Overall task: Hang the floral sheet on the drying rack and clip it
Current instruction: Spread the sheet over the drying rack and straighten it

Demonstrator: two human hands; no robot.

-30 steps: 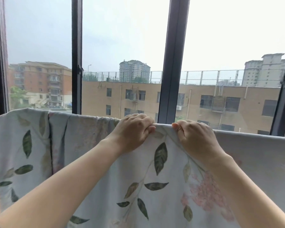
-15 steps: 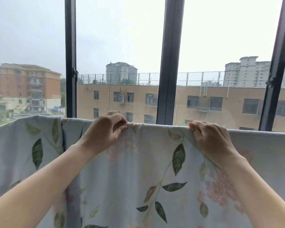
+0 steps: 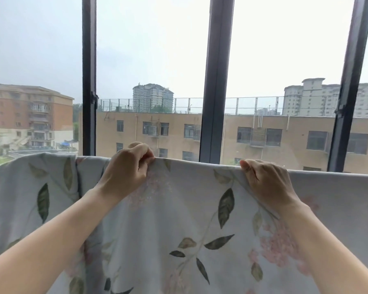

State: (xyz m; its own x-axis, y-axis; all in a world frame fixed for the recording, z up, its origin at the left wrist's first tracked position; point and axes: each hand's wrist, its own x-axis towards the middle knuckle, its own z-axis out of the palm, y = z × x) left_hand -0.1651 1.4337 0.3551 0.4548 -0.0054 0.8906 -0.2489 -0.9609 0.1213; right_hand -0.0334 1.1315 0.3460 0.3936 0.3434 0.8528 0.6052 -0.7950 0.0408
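Window (image 3: 216, 81) behind; one floral sheet (image 3: 189, 209); left hand (image 3: 125, 168), right hand (image 3: 268, 181): both grips pinch edge

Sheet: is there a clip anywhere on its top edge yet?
No: the top edge of the sheet shows no clip, only the left hand and the right hand gripping it.

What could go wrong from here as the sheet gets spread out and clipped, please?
1. No clip is in view, and both the left hand and right hand pinch the top fold of the floral sheet; freeing a hand to fetch one may let the cloth slide off.
2. The overlapped fold on the left is bunched; clipped like that, it would likely dry slowly and crease.
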